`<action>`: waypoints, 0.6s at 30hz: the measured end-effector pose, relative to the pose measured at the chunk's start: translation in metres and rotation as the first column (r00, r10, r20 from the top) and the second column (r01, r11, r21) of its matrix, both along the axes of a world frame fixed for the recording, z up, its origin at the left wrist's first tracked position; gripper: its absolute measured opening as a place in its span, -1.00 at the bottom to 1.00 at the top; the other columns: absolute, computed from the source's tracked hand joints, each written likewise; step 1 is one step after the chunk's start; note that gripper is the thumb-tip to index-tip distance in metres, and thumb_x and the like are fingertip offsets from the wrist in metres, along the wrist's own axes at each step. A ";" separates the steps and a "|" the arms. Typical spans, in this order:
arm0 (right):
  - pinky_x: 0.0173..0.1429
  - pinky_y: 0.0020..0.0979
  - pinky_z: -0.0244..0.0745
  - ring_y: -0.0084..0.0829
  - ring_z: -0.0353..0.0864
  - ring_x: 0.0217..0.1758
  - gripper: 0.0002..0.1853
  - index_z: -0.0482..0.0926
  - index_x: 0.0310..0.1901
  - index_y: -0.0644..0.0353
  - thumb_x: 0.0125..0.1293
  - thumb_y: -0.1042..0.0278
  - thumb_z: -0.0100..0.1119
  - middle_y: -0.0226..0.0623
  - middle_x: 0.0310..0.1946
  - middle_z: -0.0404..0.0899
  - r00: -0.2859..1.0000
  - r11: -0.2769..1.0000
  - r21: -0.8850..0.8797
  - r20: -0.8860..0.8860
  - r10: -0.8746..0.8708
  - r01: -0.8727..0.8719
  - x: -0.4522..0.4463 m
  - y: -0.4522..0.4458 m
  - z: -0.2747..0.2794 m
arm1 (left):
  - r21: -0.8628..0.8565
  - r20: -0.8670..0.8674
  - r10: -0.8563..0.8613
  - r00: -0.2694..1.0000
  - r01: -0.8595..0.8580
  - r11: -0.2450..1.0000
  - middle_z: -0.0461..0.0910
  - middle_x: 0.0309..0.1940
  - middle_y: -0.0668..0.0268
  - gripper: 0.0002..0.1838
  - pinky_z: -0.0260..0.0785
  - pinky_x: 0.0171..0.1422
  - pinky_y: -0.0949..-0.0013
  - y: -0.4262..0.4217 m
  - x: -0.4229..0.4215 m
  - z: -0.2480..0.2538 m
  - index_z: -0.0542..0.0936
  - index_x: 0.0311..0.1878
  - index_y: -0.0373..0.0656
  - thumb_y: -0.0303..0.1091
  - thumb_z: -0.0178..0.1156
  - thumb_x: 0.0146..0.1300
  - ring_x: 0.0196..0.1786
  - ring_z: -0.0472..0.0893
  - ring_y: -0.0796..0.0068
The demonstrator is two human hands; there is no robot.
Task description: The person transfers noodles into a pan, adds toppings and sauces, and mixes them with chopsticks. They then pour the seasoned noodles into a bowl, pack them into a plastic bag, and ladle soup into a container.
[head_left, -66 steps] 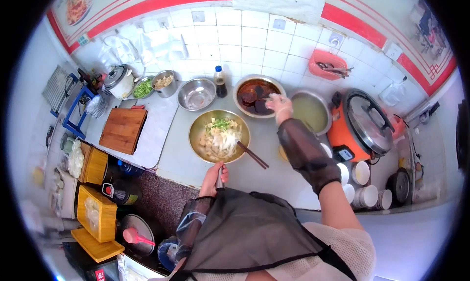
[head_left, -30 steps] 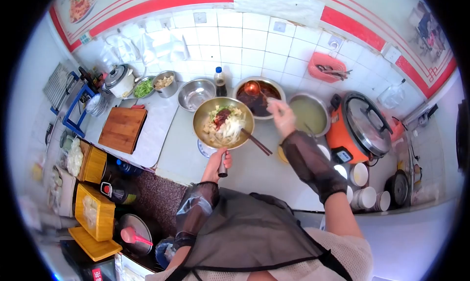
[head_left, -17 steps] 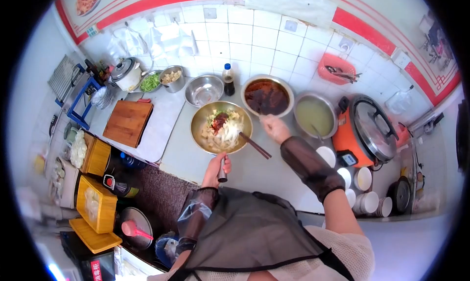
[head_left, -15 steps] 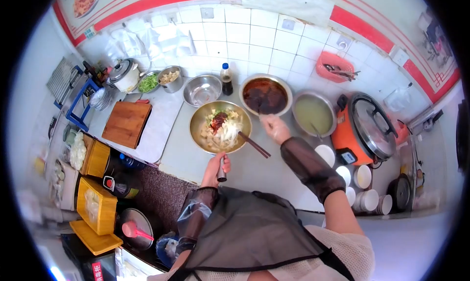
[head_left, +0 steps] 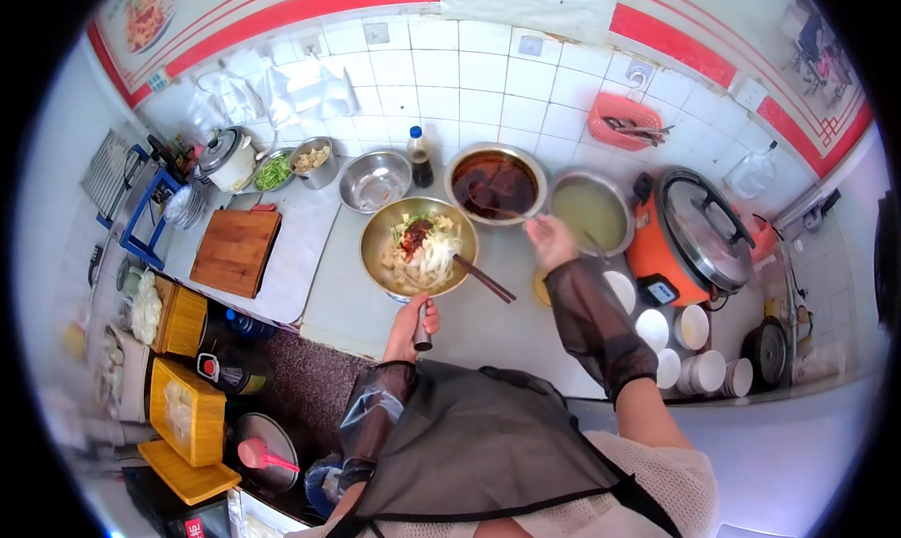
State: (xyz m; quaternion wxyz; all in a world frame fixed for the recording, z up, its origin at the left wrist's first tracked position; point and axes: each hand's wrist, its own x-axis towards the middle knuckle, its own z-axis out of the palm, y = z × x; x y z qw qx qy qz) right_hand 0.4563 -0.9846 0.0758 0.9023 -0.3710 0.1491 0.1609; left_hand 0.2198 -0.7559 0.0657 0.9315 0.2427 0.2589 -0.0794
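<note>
My left hand [head_left: 409, 330] is wrapped around the handle of a metal pan [head_left: 372, 261], near the counter's front edge. Noodles or white strips [head_left: 439, 259], pale chunks, chopped greens and dark red sauce [head_left: 413, 240] lie in the pan. A pair of dark chopsticks [head_left: 488, 281] leans over its right rim. My right hand [head_left: 552, 242] is closed on the thin handle of a spoon [head_left: 510, 213], whose head is in a steel bowl [head_left: 537, 167] of dark red-brown liquid. Thin clear plastic seems to cover the right hand.
A pot of pale green broth [head_left: 588, 210] stands right of the dark liquid, beside an orange cooker [head_left: 657, 247]. Stacked white bowls [head_left: 701, 373] line the right. Behind the pan are an empty steel bowl [head_left: 375, 181] and a bottle [head_left: 419, 158]. A cutting board [head_left: 235, 252] lies left.
My right hand has moved right relative to the bowl of dark liquid, and more of the spoon shows. My left hand keeps its grip on the pan handle. The view has shifted slightly.
</note>
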 end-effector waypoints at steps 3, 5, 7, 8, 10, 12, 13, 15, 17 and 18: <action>0.03 -0.35 0.54 -0.24 0.60 -0.11 -0.70 0.49 -0.05 0.41 0.31 0.33 0.09 -0.09 -0.15 0.55 0.997 0.972 -0.234 0.081 0.005 0.014 -0.009 0.009 0.015 | 0.033 -0.016 0.013 1.000 -0.012 0.999 0.27 -0.58 0.37 -0.79 0.12 -0.63 0.52 -0.002 0.000 0.003 0.28 -0.37 -0.19 -0.30 -0.09 0.38 -0.65 0.23 0.62; 0.00 -0.45 0.51 -0.37 0.64 -0.18 -0.69 0.54 -0.04 0.37 0.34 0.28 0.09 -0.17 -0.22 0.62 0.832 0.741 -0.662 0.470 0.295 0.111 -0.015 0.010 0.015 | 0.054 -0.003 -0.002 1.000 0.002 0.999 0.27 -0.58 0.37 -0.79 0.12 -0.63 0.51 -0.002 0.002 0.003 0.29 -0.37 -0.19 -0.30 -0.09 0.38 -0.65 0.24 0.62; -0.04 -0.48 0.50 -0.40 0.65 -0.22 -0.69 0.57 -0.06 0.34 0.34 0.26 0.10 -0.17 -0.27 0.64 0.768 0.621 -0.738 0.549 0.328 0.262 -0.013 0.011 0.011 | 0.075 0.011 -0.016 1.000 0.015 0.997 0.28 -0.58 0.37 -0.79 0.13 -0.63 0.50 -0.001 0.007 0.001 0.29 -0.37 -0.19 -0.31 -0.08 0.37 -0.65 0.24 0.61; -0.08 -0.52 0.50 -0.43 0.67 -0.26 -0.70 0.59 -0.08 0.32 0.34 0.25 0.10 -0.17 -0.32 0.67 0.695 0.484 -0.770 0.611 0.378 0.414 -0.013 0.013 0.017 | 0.087 0.006 -0.017 1.000 0.017 0.996 0.29 -0.58 0.36 -0.79 0.14 -0.63 0.50 0.000 0.010 0.001 0.29 -0.37 -0.19 -0.31 -0.08 0.36 -0.65 0.25 0.61; -0.07 -0.51 0.50 -0.45 0.66 -0.28 -0.71 0.59 -0.08 0.32 0.34 0.26 0.10 -0.18 -0.32 0.67 0.743 0.546 -0.763 0.578 0.337 0.346 -0.011 0.010 0.035 | 0.099 0.007 -0.011 1.000 0.010 0.995 0.30 -0.58 0.36 -0.80 0.14 -0.63 0.50 0.002 0.018 0.002 0.29 -0.38 -0.19 -0.31 -0.07 0.36 -0.65 0.25 0.60; -0.07 -0.51 0.50 -0.48 0.66 -0.29 -0.72 0.59 -0.07 0.31 0.34 0.28 0.10 -0.19 -0.32 0.67 0.788 0.605 -0.747 0.536 0.304 0.275 -0.017 0.010 0.061 | 0.160 -0.001 -0.037 0.999 0.037 0.986 0.31 -0.59 0.35 -0.80 0.15 -0.62 0.50 0.005 0.029 0.003 0.30 -0.38 -0.20 -0.32 -0.05 0.34 -0.66 0.26 0.59; -0.06 -0.50 0.49 -0.48 0.66 -0.26 -0.74 0.59 -0.07 0.29 0.36 0.30 0.06 -0.20 -0.30 0.66 0.767 0.646 -0.721 0.555 0.322 0.251 -0.022 0.009 0.071 | 0.159 0.004 -0.031 1.000 0.030 0.987 0.31 -0.59 0.35 -0.80 0.15 -0.62 0.50 0.005 0.035 0.005 0.30 -0.38 -0.20 -0.32 -0.05 0.34 -0.66 0.26 0.59; -0.06 -0.49 0.48 -0.48 0.65 -0.23 -0.75 0.58 -0.06 0.28 0.39 0.32 0.03 -0.21 -0.27 0.65 0.740 0.684 -0.694 0.578 0.344 0.224 -0.042 0.007 0.096 | 0.163 -0.025 -0.047 0.999 0.050 0.985 0.32 -0.59 0.35 -0.80 0.10 -0.68 0.55 0.003 0.049 0.010 0.30 -0.37 -0.19 -0.30 -0.03 0.34 -0.70 0.22 0.64; -0.08 -0.46 0.48 -0.46 0.63 -0.22 -0.77 0.57 -0.05 0.29 0.37 0.38 0.01 -0.23 -0.27 0.63 0.440 0.649 -0.677 0.728 0.525 0.347 -0.070 0.006 0.118 | 0.150 0.008 -0.050 0.999 0.048 0.987 0.32 -0.58 0.36 -0.81 0.09 -0.69 0.56 0.002 0.061 0.010 0.30 -0.37 -0.19 -0.31 -0.03 0.34 -0.70 0.22 0.63; -0.08 -0.43 0.51 -0.40 0.60 -0.13 -0.79 0.57 -0.06 0.30 0.34 0.49 0.00 -0.14 -0.18 0.59 0.205 0.594 -0.673 0.719 0.664 0.440 -0.069 0.002 0.115 | 0.130 0.024 -0.063 0.998 0.060 0.990 0.31 -0.58 0.36 -0.81 0.09 -0.69 0.56 0.002 0.067 0.010 0.30 -0.36 -0.19 -0.31 -0.03 0.34 -0.70 0.22 0.64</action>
